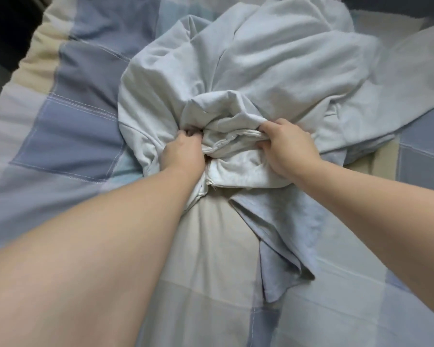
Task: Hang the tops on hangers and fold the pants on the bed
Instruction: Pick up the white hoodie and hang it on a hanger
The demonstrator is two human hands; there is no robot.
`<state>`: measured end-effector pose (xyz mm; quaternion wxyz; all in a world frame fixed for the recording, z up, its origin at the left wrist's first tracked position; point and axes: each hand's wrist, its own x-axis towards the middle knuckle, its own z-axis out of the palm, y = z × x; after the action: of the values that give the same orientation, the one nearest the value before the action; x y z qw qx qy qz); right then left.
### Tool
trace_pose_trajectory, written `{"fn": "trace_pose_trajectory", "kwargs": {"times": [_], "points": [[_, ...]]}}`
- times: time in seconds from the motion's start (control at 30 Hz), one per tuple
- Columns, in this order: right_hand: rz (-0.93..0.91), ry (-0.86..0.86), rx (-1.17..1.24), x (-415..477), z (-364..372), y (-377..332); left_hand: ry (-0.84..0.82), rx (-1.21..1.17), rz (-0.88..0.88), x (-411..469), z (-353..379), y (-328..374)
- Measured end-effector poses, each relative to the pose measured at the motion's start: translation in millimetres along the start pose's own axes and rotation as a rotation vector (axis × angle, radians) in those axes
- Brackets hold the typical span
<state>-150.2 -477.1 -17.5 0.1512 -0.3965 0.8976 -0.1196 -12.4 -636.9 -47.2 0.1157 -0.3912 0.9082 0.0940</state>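
Observation:
A pale grey garment [261, 71] lies crumpled in the middle of the bed [73, 101], bunched into thick folds near me. My left hand [183, 151] is closed on a gathered fold at the bunch's left side. My right hand [288, 149] grips a white ribbed edge of the same garment on the right. A loose flap of the grey cloth [281, 236] trails toward me below the hands. Whether it is a top or pants I cannot tell. No hanger is in view.
The bed cover is a patchwork of blue, grey and cream squares. A dark gap [8, 28] runs along the bed's left edge at the upper left. Dark fabric [396, 6] shows at the top right corner.

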Motion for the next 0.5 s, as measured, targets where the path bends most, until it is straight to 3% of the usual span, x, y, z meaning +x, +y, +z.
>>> {"fn": "trace_pose_trajectory", "kwargs": {"times": [0.2, 0.3, 0.5], "points": [[0.079, 0.03, -0.151, -48.6, -25.6, -24.4, -0.031, -0.012, -0.06, -29.2, -22.3, 11.1], [0.104, 0.037, -0.134, -102.3, -45.5, -23.2, -0.035, -0.097, -0.03, -95.4, -30.8, 18.9], [0.099, -0.052, 0.015, -257.0, -86.5, 0.2, -0.236, -0.235, 0.086, -245.4, -57.0, 33.6]]}}
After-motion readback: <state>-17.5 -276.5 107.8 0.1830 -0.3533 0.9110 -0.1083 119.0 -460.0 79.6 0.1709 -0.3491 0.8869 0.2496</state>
